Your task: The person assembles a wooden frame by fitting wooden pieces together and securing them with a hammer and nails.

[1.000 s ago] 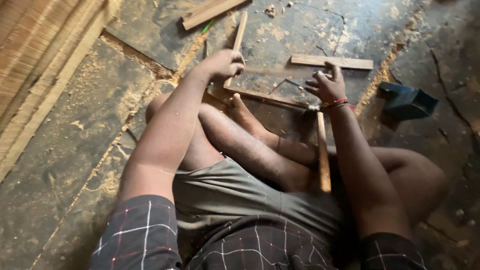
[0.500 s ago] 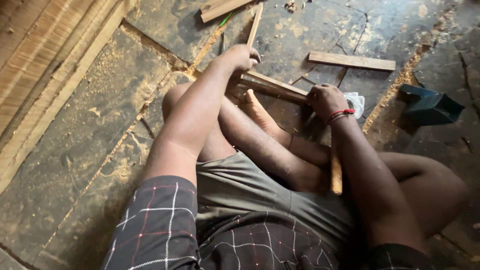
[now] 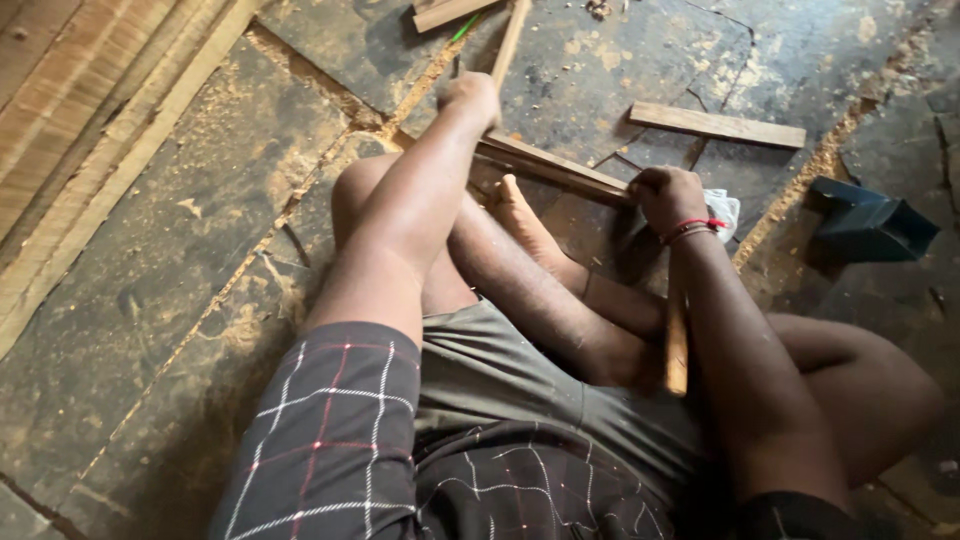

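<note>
I sit on a dusty stone floor with my legs crossed. My left hand (image 3: 470, 95) reaches forward and is closed around a thin wooden strip (image 3: 510, 38) that runs away toward the top edge. A longer wooden slat (image 3: 550, 165) lies slanted across the floor over my foot, from the left hand to my right hand (image 3: 665, 195). The right hand, with a red wrist band, is a fist at the slat's right end, gripping the top of a wooden handle (image 3: 677, 345) that points back down along my forearm. The handle's head is hidden by the fist.
A loose short plank (image 3: 715, 123) lies beyond the right hand, and a dark blue box (image 3: 870, 225) sits at the right. Stacked boards (image 3: 70, 120) run along the left. Another wood offcut (image 3: 450, 12) lies at the top. Something white (image 3: 722, 210) lies by my right wrist. Sawdust fills the floor cracks.
My right hand went from spread fingers on the slat to a closed fist at its end. The left hand kept its grip on the thin strip. The view has tilted.
</note>
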